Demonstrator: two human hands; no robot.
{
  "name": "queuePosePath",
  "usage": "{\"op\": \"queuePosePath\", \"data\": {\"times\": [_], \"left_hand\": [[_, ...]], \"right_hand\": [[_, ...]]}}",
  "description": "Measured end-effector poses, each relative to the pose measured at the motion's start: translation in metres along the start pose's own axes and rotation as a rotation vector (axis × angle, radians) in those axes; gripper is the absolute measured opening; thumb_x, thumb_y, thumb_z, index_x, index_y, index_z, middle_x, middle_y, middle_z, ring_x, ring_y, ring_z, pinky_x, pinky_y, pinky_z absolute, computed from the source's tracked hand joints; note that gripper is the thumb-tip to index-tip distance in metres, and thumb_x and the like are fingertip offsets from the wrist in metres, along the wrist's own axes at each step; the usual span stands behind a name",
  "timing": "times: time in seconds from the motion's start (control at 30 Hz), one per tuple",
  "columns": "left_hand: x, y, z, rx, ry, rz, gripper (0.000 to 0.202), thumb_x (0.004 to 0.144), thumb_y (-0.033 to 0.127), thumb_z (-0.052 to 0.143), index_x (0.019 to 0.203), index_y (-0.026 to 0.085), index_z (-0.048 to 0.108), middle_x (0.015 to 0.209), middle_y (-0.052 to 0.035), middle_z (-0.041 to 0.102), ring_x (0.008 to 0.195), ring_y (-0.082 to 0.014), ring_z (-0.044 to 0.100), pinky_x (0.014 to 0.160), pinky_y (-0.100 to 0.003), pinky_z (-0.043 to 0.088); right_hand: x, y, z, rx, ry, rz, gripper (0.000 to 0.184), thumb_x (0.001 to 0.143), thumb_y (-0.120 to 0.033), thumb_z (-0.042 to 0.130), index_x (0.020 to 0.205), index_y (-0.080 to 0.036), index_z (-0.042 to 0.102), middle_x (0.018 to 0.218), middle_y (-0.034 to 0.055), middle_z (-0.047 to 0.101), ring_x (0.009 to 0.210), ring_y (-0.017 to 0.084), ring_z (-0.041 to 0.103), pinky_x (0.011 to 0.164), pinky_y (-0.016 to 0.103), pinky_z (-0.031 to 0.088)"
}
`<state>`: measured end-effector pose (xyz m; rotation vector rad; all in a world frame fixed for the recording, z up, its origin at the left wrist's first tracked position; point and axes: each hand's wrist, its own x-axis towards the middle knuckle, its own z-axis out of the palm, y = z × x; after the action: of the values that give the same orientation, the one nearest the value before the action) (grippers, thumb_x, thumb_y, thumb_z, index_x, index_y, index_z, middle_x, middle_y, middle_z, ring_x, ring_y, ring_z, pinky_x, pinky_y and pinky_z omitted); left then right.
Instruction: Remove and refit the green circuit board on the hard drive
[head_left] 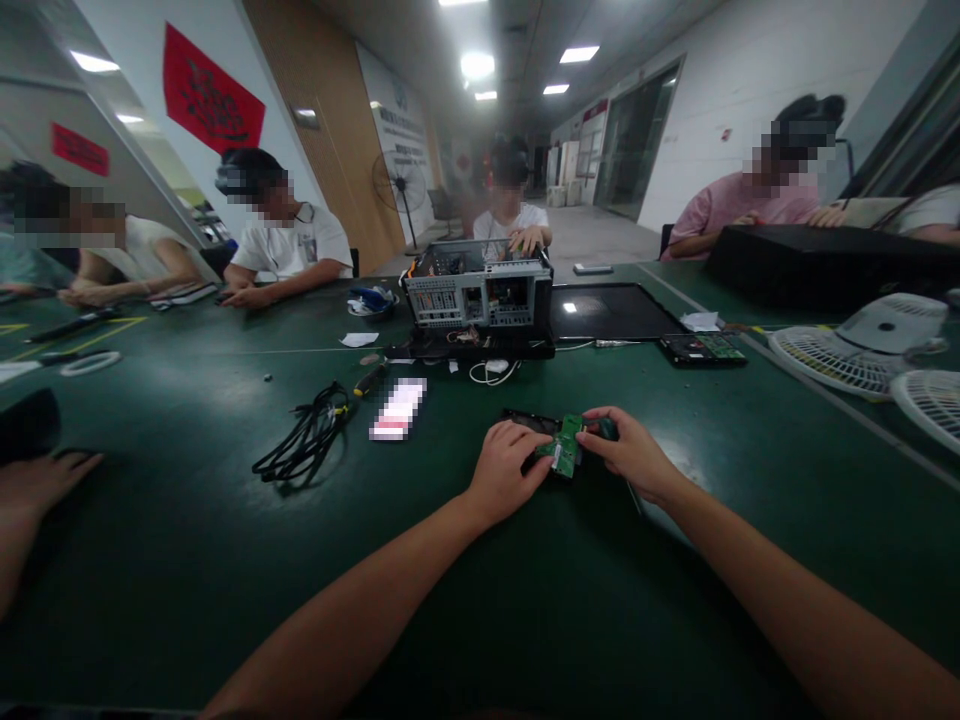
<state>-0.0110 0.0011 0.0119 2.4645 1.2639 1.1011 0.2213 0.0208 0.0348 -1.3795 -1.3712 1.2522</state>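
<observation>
A small green circuit board (568, 447) is held between my two hands, just above the table. My left hand (504, 468) has its fingers bent against the board's left side. On the right, my right hand (634, 452) pinches the board's edge between thumb and fingers. Behind my left fingers a dark, flat housing (531, 416) shows in part; whether the board is joined to it I cannot tell. A screwdriver with a dark teal handle (607, 429) sits at my right hand, its shaft (636, 498) pointing down toward me below the palm.
An opened computer case (480, 295) stands ahead, with a co-worker's hand (529, 238) on it. Left lie a phone (397, 408), a coiled black cable (307, 435) and a yellow-black screwdriver (370, 380). Right are a hard drive (703, 349) and white fan parts (847, 350). Another person's hand (52, 478) rests far left.
</observation>
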Motion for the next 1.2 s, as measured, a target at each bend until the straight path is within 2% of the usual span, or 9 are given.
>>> {"op": "queuePosePath", "data": {"times": [0.2, 0.4, 0.57, 0.63, 0.8, 0.93, 1.07, 1.2], "left_hand": [[0.0, 0.002, -0.003, 0.032, -0.01, 0.01, 0.025, 0.094, 0.033, 0.065, 0.116, 0.024, 0.07, 0.109, -0.0053, 0.07, 0.109, -0.025, 0.06, 0.104, -0.049, 0.045], [0.0, 0.002, -0.004, 0.043, -0.012, -0.001, 0.02, 0.096, 0.032, 0.062, 0.112, 0.024, 0.071, 0.11, -0.0051, 0.069, 0.11, -0.025, 0.058, 0.103, -0.049, 0.044], [-0.001, 0.001, -0.002, 0.049, -0.003, 0.011, 0.022, 0.098, 0.024, 0.055, 0.115, 0.023, 0.069, 0.111, -0.0059, 0.068, 0.11, -0.024, 0.058, 0.106, -0.049, 0.043], [-0.001, 0.003, -0.003, 0.055, -0.011, 0.049, 0.024, 0.098, 0.022, 0.054, 0.118, 0.022, 0.067, 0.113, -0.0064, 0.068, 0.11, -0.0235, 0.058, 0.106, -0.048, 0.043], [-0.002, 0.011, -0.004, 0.098, -0.068, 0.207, 0.023, 0.098, 0.027, 0.054, 0.116, 0.02, 0.067, 0.112, -0.0073, 0.068, 0.106, -0.0236, 0.059, 0.097, -0.044, 0.046], [-0.001, 0.013, -0.003, 0.168, -0.131, 0.297, 0.023, 0.098, 0.034, 0.056, 0.111, 0.02, 0.069, 0.11, -0.0074, 0.068, 0.103, -0.0244, 0.06, 0.093, -0.044, 0.046], [0.0, 0.012, -0.004, 0.198, -0.129, 0.28, 0.023, 0.098, 0.033, 0.055, 0.109, 0.019, 0.069, 0.109, -0.0079, 0.068, 0.101, -0.0245, 0.06, 0.092, -0.044, 0.047], [-0.001, 0.014, -0.005, 0.186, -0.145, 0.27, 0.027, 0.097, 0.033, 0.057, 0.118, 0.018, 0.066, 0.117, -0.0093, 0.066, 0.108, -0.0256, 0.059, 0.094, -0.044, 0.047]], "right_hand": [[0.006, 0.013, 0.0, -0.065, 0.005, -0.015, 0.045, 0.08, -0.041, 0.079, 0.116, -0.024, 0.059, 0.093, -0.0001, 0.063, 0.05, 0.006, 0.044, 0.037, 0.019, 0.031], [0.007, 0.016, 0.0, -0.138, -0.019, -0.023, 0.053, 0.077, -0.044, 0.082, 0.121, -0.024, 0.06, 0.098, 0.0011, 0.064, 0.06, 0.009, 0.052, 0.041, 0.02, 0.035], [0.006, 0.015, 0.001, -0.175, -0.016, -0.071, 0.051, 0.074, -0.042, 0.085, 0.115, -0.021, 0.064, 0.098, 0.003, 0.067, 0.075, 0.014, 0.06, 0.061, 0.025, 0.049], [0.007, 0.017, 0.001, -0.199, -0.002, -0.084, 0.05, 0.075, -0.042, 0.084, 0.115, -0.021, 0.064, 0.099, 0.0035, 0.068, 0.079, 0.015, 0.061, 0.066, 0.026, 0.051], [0.01, 0.02, 0.0, -0.235, 0.005, -0.073, 0.051, 0.077, -0.045, 0.082, 0.118, -0.021, 0.063, 0.1, 0.0035, 0.069, 0.077, 0.015, 0.061, 0.063, 0.026, 0.049], [0.009, 0.018, 0.0, -0.235, -0.01, -0.082, 0.051, 0.077, -0.043, 0.082, 0.118, -0.021, 0.062, 0.098, 0.003, 0.069, 0.075, 0.014, 0.061, 0.06, 0.025, 0.049], [0.009, 0.018, 0.0, -0.228, -0.011, -0.045, 0.053, 0.079, -0.044, 0.079, 0.123, -0.021, 0.059, 0.101, 0.0033, 0.068, 0.063, 0.011, 0.056, 0.045, 0.022, 0.04], [0.009, 0.021, 0.0, -0.192, -0.022, -0.032, 0.049, 0.085, -0.045, 0.072, 0.125, -0.021, 0.056, 0.084, -0.0007, 0.065, 0.052, 0.009, 0.05, 0.039, 0.021, 0.036]]}}
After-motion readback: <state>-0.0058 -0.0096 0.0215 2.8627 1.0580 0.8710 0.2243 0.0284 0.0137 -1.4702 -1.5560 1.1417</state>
